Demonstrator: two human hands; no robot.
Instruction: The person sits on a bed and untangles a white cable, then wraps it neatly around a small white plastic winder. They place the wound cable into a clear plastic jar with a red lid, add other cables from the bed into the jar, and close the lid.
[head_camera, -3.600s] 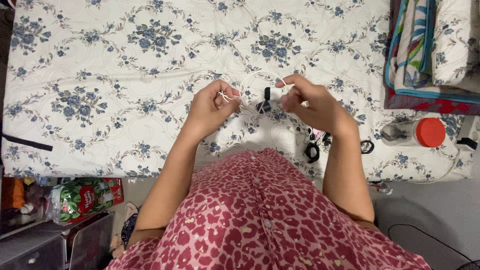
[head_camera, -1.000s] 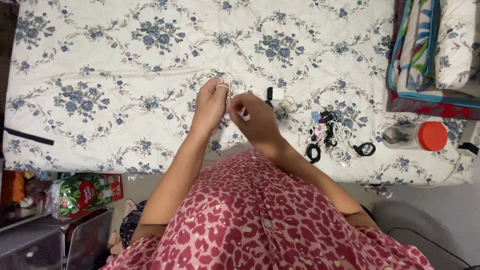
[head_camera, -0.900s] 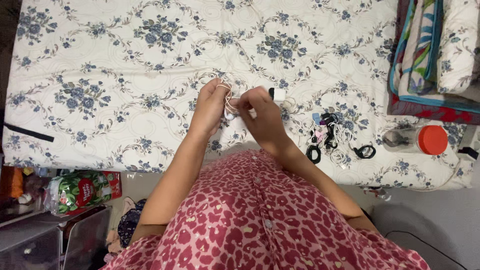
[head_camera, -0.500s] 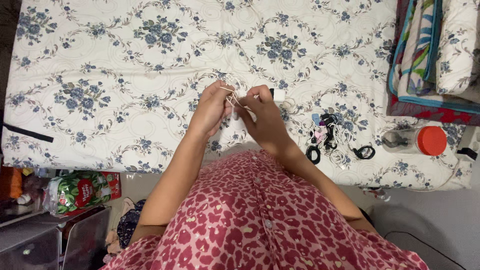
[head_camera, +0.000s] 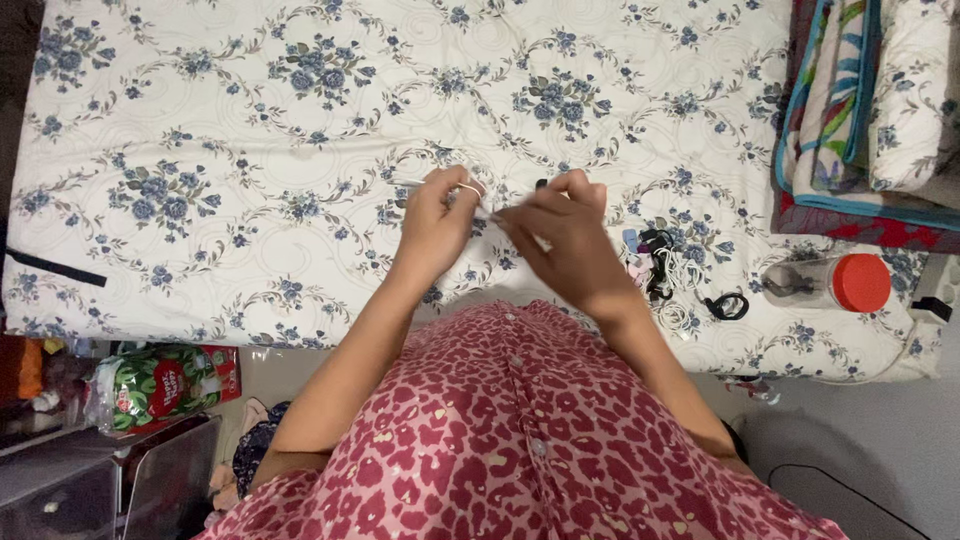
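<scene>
Both my hands hover over a floral bedsheet (head_camera: 250, 150). My left hand (head_camera: 438, 218) pinches a thin white cable (head_camera: 484, 208), part of it looped around the fingers. My right hand (head_camera: 567, 235) grips the same cable just to the right, the two hands almost touching. Most of the cable is hidden inside my fingers. A small black and white adapter (head_camera: 541, 185) peeks out behind my right hand.
A heap of black, white and pink cables and hair ties (head_camera: 668, 272) lies to the right. A clear jar with a red lid (head_camera: 832, 282) lies on its side beyond it. Folded blankets (head_camera: 865, 100) sit at the far right. A green and red package (head_camera: 160, 382) is on the floor, lower left.
My right hand crossed from the right over to my left hand, worked at the cable there, and has now pulled slightly rightward. The long loop of cable has been gathered into my left hand.
</scene>
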